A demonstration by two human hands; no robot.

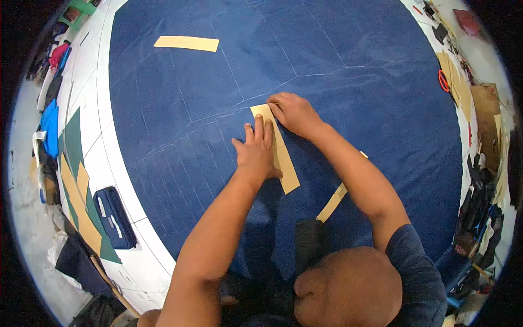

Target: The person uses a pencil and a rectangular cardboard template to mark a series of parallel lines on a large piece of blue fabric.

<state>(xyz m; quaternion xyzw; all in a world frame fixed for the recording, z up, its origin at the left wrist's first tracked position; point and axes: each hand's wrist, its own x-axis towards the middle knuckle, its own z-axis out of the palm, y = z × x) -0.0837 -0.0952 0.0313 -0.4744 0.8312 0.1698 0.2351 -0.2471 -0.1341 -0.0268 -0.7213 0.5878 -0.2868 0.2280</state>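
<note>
A large dark blue cloth (381, 114) is spread out, marked with thin pale lines in rows. On it lies a tan card strip (289, 174), slanting from the middle toward the lower right. My left hand (254, 152) presses flat on this strip with its fingers spread. At the strip's far end, my right hand (296, 113) rests on the cloth, fingers curled and pinched together by the strip's corner. Whatever is between those fingers is too small or hidden to make out.
Another tan strip (187, 43) lies at the far left of the cloth; a narrow one (332, 203) is partly under my right forearm. On the white floor at left are a dark blue pouch (115, 218) and tan and green pieces (81, 207). Orange-handled scissors (443, 80) lie at right.
</note>
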